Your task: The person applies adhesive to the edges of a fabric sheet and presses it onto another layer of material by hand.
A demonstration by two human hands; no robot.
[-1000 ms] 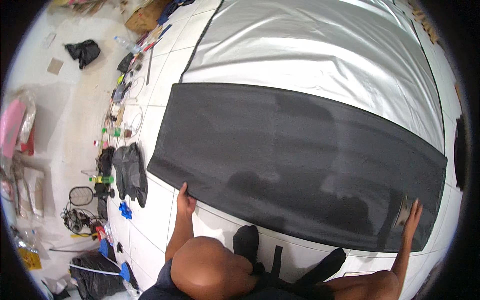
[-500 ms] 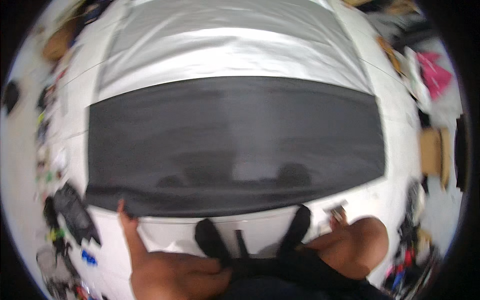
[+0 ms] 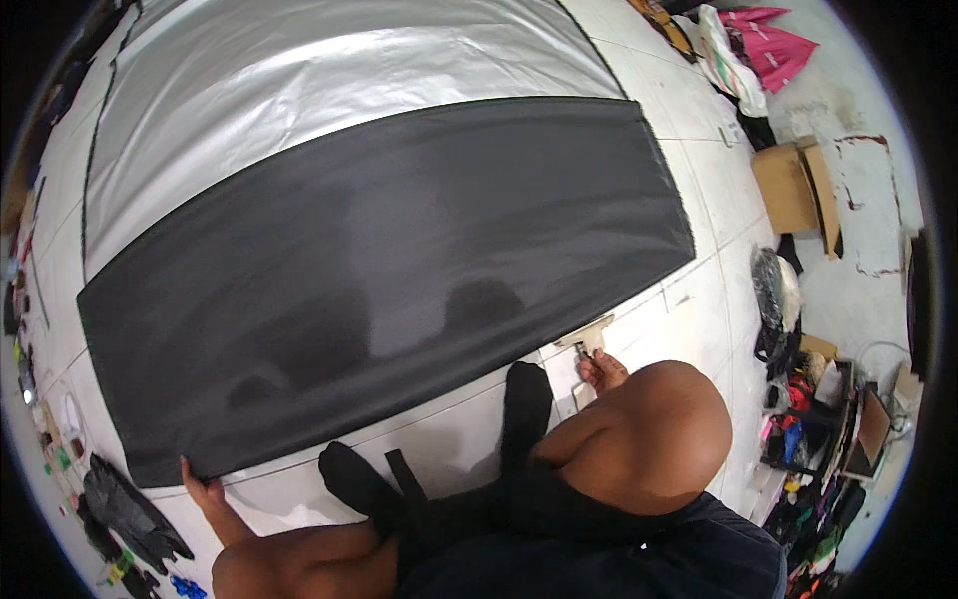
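Nearest are the person's bare knees, the right knee (image 3: 664,429) raised beside the right forearm, with a black strap (image 3: 405,474) lying between two dark-socked feet (image 3: 527,399) on the white tiled floor (image 3: 718,230). To the left of them, a crumpled black plastic bag (image 3: 130,509) lies on the tiles. The left hand (image 3: 205,489) is at the near edge of the dark sheet (image 3: 419,240), close to its left corner, one finger reaching up onto the surface; whether the other fingers grip the edge or only rest against it, I cannot tell. The right hand (image 3: 604,371) has its fingers closed around the short handle of a flat, wide-bladed scraper (image 3: 584,336), whose pale blade is right by the sheet's near edge; contact there is unclear. The dark sheet lies spread out just beyond the feet, mostly flat, with soft ripples. The step in hand seems to be working on that near edge, one hand at the corner and the tool alongside; a next move with the blade would call for a steady edge and a flat, even approach. Farther off, a silvery sheet (image 3: 339,70) extends from behind the dark one, wrinkled, and a cardboard box (image 3: 793,190) sits by the right wall.
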